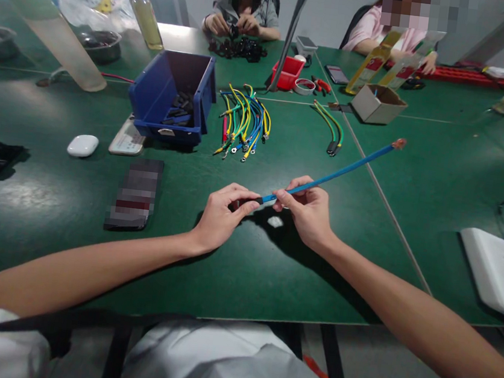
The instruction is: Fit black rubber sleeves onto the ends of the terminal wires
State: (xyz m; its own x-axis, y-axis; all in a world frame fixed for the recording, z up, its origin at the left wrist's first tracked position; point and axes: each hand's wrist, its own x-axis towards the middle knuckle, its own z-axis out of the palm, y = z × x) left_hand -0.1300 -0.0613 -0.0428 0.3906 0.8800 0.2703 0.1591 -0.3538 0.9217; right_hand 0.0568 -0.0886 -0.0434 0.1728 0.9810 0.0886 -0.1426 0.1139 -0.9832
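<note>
A blue wire [340, 173] with bare copper at its far tip slants up to the right above the green table [438, 192]. My right hand [306, 210] pinches it near its lower end. My left hand [222, 213] pinches that same end, with a small dark piece, perhaps a sleeve, at its fingertips. A small white scrap [275, 221] lies on the table just below my hands.
A blue bin [156, 90] with black parts, a bundle of coloured wires [244, 121], a phone [135, 194], a white case [83, 145], a cardboard box [377, 104], a red tray [288, 72], bottles and a white device [495, 271] are around. Two people work at the far side.
</note>
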